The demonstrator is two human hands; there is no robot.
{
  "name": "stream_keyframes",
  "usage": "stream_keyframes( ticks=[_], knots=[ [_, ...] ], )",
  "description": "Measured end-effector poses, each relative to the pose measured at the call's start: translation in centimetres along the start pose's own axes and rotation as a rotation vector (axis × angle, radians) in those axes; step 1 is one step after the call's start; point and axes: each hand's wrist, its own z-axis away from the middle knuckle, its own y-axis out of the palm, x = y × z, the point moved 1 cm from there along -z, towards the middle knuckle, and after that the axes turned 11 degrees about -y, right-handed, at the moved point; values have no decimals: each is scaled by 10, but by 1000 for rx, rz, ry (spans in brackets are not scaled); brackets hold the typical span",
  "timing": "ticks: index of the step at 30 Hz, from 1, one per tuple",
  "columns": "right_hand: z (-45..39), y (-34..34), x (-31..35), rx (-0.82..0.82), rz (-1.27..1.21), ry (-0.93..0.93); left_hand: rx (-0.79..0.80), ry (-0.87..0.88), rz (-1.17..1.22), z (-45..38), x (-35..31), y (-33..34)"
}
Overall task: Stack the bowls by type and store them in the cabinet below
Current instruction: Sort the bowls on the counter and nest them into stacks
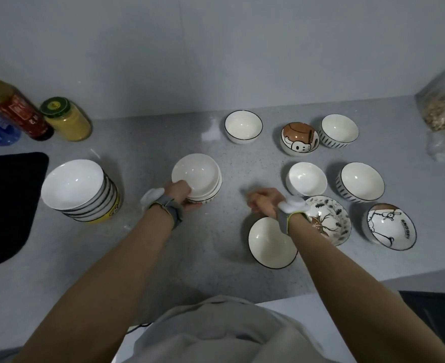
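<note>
My left hand (181, 193) grips the near rim of a short stack of plain white bowls (198, 175) at the counter's middle. A taller stack of bowls (77, 189) stands to the left. My right hand (264, 201) hovers over the counter with loosely curled fingers, holding nothing. Single bowls lie to the right: a plain white bowl (306, 178), a black-rimmed bowl (270, 243) by my right wrist, a leaf-patterned bowl (331, 218), two striped bowls (360, 182) (339, 129), a cartoon bowl (391, 226), a brown cartoon bowl (298, 138), and another black-rimmed bowl (243, 125) at the back.
Bottles (14, 111) and a yellow jar (67, 119) stand at the back left. A black mat (6, 200) lies at the left edge. Plastic bags (444, 106) sit at the far right. The grey counter's (163, 258) front edge is near my body.
</note>
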Motion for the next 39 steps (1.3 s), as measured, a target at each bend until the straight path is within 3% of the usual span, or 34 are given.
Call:
stream_keyframes(
  ticks=[7,12,17,24,39],
  knots=[
    [8,6,-4,31,305,-40,-55,-60,6,7,0,-9],
    [7,23,7,3,196,-65,-106,-40,90,3,7,-33],
    [4,42,13,125,202,-90,-98,-1,142,12,15,-43],
    [10,28,16,235,443,-210,-86,-21,128,16,18,-39],
    [8,24,7,335,492,-207,-105,15,374,41,22,-46]
  ],
)
